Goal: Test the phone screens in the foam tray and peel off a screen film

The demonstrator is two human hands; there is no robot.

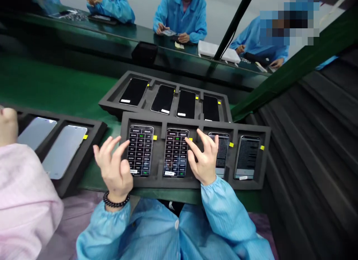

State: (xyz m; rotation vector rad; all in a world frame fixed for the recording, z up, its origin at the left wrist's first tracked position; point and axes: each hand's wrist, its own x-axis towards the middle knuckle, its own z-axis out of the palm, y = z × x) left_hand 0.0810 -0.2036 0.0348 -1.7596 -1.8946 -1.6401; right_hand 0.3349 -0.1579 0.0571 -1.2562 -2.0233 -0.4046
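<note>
Phones point(140, 151) lie screen-up in separate slots of a foam tray point(165, 120), which keeps them apart and readable; left hand point(114, 170) and right hand point(204, 159) stand open beside them, holding nothing.

The left hand point(114, 168) is held at the near left of the view, with the back of the hand turned upward and the fingers point(106, 146) spread wide and a little curved. The right hand point(204, 161) is held more to the right, its fingers opened and bent downward. The two hands are seen well apart. A dark beaded bracelet point(116, 199) is worn on the left wrist, and both forearms are covered by light blue sleeves point(103, 230) gathered at the cuffs.
</note>
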